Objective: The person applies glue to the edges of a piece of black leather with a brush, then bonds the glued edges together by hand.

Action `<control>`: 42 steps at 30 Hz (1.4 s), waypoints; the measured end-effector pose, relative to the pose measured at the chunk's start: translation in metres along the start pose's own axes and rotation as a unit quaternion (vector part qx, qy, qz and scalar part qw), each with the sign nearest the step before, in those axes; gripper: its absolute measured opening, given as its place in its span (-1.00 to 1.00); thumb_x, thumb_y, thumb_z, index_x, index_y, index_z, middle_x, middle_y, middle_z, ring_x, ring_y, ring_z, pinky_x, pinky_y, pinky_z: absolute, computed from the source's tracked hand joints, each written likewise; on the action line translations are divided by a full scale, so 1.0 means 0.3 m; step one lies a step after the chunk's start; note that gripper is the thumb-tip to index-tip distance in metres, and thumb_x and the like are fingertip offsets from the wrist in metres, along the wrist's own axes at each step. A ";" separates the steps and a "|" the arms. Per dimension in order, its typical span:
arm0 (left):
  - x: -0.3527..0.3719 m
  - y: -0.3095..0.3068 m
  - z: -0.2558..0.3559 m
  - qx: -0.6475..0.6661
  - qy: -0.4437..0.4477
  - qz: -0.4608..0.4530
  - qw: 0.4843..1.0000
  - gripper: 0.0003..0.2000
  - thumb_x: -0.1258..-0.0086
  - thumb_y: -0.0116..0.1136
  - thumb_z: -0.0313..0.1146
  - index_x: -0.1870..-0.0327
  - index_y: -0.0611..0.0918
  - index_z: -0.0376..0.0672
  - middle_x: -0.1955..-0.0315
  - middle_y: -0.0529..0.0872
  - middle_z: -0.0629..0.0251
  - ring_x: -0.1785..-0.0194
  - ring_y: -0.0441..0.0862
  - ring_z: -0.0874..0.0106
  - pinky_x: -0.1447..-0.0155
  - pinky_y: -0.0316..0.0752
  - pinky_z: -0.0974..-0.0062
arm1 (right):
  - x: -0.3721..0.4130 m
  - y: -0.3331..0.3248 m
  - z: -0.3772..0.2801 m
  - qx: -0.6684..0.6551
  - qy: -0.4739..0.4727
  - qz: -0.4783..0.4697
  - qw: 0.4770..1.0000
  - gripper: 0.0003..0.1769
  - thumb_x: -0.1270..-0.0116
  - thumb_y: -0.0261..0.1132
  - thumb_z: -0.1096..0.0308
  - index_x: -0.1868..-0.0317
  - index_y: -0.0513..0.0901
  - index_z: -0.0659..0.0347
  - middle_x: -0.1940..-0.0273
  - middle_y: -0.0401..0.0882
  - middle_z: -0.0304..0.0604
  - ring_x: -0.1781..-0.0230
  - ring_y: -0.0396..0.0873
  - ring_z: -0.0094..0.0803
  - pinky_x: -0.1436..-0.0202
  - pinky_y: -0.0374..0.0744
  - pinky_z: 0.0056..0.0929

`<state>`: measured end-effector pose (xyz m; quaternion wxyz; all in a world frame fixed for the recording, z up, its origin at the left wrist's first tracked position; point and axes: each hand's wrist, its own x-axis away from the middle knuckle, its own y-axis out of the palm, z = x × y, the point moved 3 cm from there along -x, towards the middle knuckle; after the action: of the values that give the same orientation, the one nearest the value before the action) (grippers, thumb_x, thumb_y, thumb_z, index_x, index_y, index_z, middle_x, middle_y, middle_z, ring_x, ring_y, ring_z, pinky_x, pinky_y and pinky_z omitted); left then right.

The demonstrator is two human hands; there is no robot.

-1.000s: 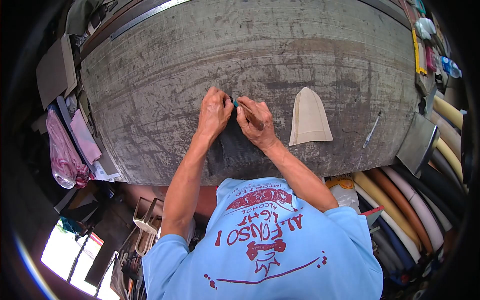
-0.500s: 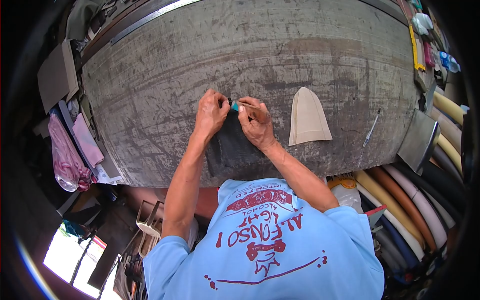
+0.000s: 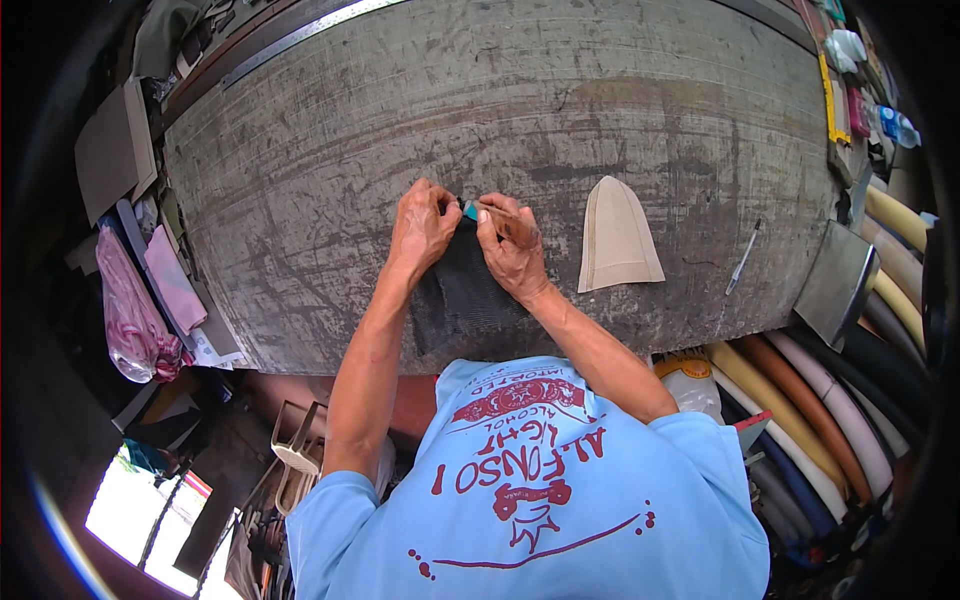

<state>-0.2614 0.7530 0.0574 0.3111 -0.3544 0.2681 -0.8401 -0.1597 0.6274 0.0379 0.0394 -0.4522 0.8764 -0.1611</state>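
Observation:
A piece of black mesh-like material (image 3: 465, 285) lies on the worn table top in front of me. At its far end, my left hand (image 3: 424, 222) is closed in a pinch, fingertips together near the material's narrow edge. My right hand (image 3: 514, 250) is closed round a tool with a brown handle and a teal part (image 3: 471, 211). The teal part points toward my left fingertips and is close to them. I cannot make out the tool's working end. Right of my hands lies a beige pattern piece (image 3: 617, 240), rounded at its far end.
A pen (image 3: 742, 262) lies on the table (image 3: 500, 110) at the right. A metal ruler (image 3: 300, 38) runs along the far left edge. Pink plastic-wrapped material (image 3: 130, 305) is at the left, and rolls of material (image 3: 800, 410) stand at the lower right.
Almost nothing differs. Both hands keep their grip and place, with only a very slight shift of the right hand and the black material.

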 end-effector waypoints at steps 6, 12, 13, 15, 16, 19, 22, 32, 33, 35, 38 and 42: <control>-0.008 0.005 -0.010 -0.008 -0.006 -0.008 1.000 -0.76 -0.37 0.23 -0.32 0.29 0.68 -0.40 0.32 0.59 0.08 0.24 0.61 0.18 0.12 0.50 0.21 | -0.015 -0.018 -0.038 0.020 -0.033 -0.004 0.999 -0.81 -0.50 0.22 0.34 0.06 0.66 0.29 0.23 0.72 -0.10 0.32 0.67 -0.23 0.11 0.50 -0.29; 0.004 0.010 -0.025 -0.003 -0.001 0.003 1.000 -0.77 -0.37 0.24 -0.33 0.26 0.69 -0.40 0.32 0.60 0.08 0.28 0.61 0.17 0.17 0.50 0.22 | -0.013 -0.015 -0.048 0.030 -0.034 0.014 0.999 -0.82 -0.51 0.21 0.35 0.09 0.66 0.29 0.19 0.73 -0.12 0.29 0.69 -0.24 0.10 0.50 -0.29; 0.008 0.008 -0.027 0.010 -0.016 -0.001 1.000 -0.77 -0.37 0.24 -0.34 0.26 0.69 -0.40 0.31 0.61 0.07 0.29 0.61 0.17 0.18 0.51 0.23 | -0.012 -0.014 -0.046 0.028 -0.034 0.016 0.999 -0.82 -0.51 0.21 0.35 0.09 0.66 0.29 0.19 0.73 -0.13 0.29 0.69 -0.23 0.10 0.50 -0.29; 0.013 0.007 -0.012 -0.002 -0.016 0.010 1.000 -0.79 -0.35 0.27 -0.36 0.26 0.70 -0.39 0.31 0.61 0.08 0.29 0.63 0.16 0.19 0.51 0.22 | -0.009 -0.013 -0.036 0.031 -0.018 0.006 0.999 -0.82 -0.51 0.21 0.34 0.09 0.66 0.29 0.18 0.73 -0.13 0.29 0.69 -0.23 0.10 0.50 -0.30; 0.014 0.007 -0.007 -0.007 -0.016 0.016 1.000 -0.80 -0.34 0.28 -0.37 0.26 0.70 -0.39 0.31 0.62 0.08 0.29 0.64 0.16 0.20 0.52 0.21 | -0.009 -0.013 -0.032 0.033 -0.010 0.000 0.999 -0.82 -0.51 0.21 0.34 0.09 0.66 0.29 0.17 0.73 -0.14 0.29 0.69 -0.23 0.10 0.50 -0.30; 0.016 0.014 -0.001 -0.043 0.039 0.038 0.998 -0.83 -0.29 0.33 -0.42 0.25 0.71 -0.38 0.30 0.61 0.07 0.26 0.65 0.13 0.17 0.54 0.18 | -0.011 -0.016 -0.038 0.016 -0.023 0.001 1.000 -0.82 -0.51 0.21 0.34 0.09 0.67 0.28 0.17 0.73 -0.14 0.30 0.69 -0.23 0.10 0.51 -0.29; 0.019 0.013 0.040 -0.069 0.086 0.073 0.991 -0.86 -0.25 0.33 -0.48 0.25 0.72 -0.38 0.29 0.60 0.07 0.25 0.66 0.10 0.15 0.57 0.15 | -0.013 -0.014 -0.036 0.025 -0.034 0.007 0.999 -0.81 -0.50 0.22 0.34 0.09 0.67 0.28 0.21 0.73 -0.12 0.30 0.69 -0.23 0.10 0.50 -0.30; 0.015 0.015 0.014 -0.032 0.095 0.051 0.994 -0.90 -0.31 0.25 -0.51 0.30 0.67 -0.39 0.24 0.59 0.04 0.23 0.65 0.01 0.16 0.54 0.11 | -0.015 -0.024 -0.040 0.039 -0.084 -0.018 0.996 -0.80 -0.47 0.23 0.36 -0.01 0.58 0.27 0.25 0.72 -0.05 0.28 0.71 -0.15 0.11 0.54 -0.28; 0.010 0.013 0.009 -0.028 0.091 0.045 0.994 -0.89 -0.32 0.25 -0.50 0.30 0.67 -0.39 0.24 0.59 0.04 0.23 0.64 0.02 0.15 0.54 0.12 | -0.019 -0.017 -0.036 0.038 -0.096 -0.017 0.995 -0.80 -0.47 0.23 0.37 -0.01 0.57 0.28 0.24 0.72 -0.03 0.28 0.71 -0.13 0.12 0.56 -0.27; 0.007 0.008 0.006 -0.020 0.081 0.038 0.996 -0.88 -0.33 0.23 -0.48 0.30 0.67 -0.40 0.25 0.58 0.03 0.23 0.63 0.02 0.15 0.52 0.12 | -0.021 -0.009 -0.032 0.008 -0.088 -0.024 0.996 -0.80 -0.48 0.23 0.39 -0.01 0.56 0.30 0.23 0.71 0.00 0.27 0.72 -0.09 0.16 0.62 -0.27; 0.007 0.005 0.012 -0.011 0.063 0.030 0.997 -0.86 -0.35 0.22 -0.46 0.29 0.66 -0.40 0.26 0.58 0.03 0.22 0.62 0.03 0.13 0.51 0.12 | -0.032 -0.008 -0.048 -0.065 -0.029 -0.046 0.996 -0.79 -0.49 0.23 0.40 -0.04 0.54 0.32 0.19 0.71 0.03 0.23 0.75 -0.08 0.19 0.68 -0.29; 0.010 0.000 -0.002 0.014 0.057 0.027 0.998 -0.84 -0.37 0.21 -0.44 0.29 0.65 -0.40 0.28 0.57 0.03 0.22 0.61 0.05 0.11 0.51 0.14 | -0.021 0.005 -0.017 -0.104 0.013 -0.067 0.992 -0.77 -0.51 0.22 0.39 -0.08 0.54 0.31 0.18 0.72 0.03 0.19 0.78 -0.16 0.19 0.70 -0.32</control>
<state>-0.2634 0.7510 0.0584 0.3226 -0.2939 0.2829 -0.8541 -0.1583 0.6347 0.0417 -0.0301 -0.5094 0.8566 -0.0768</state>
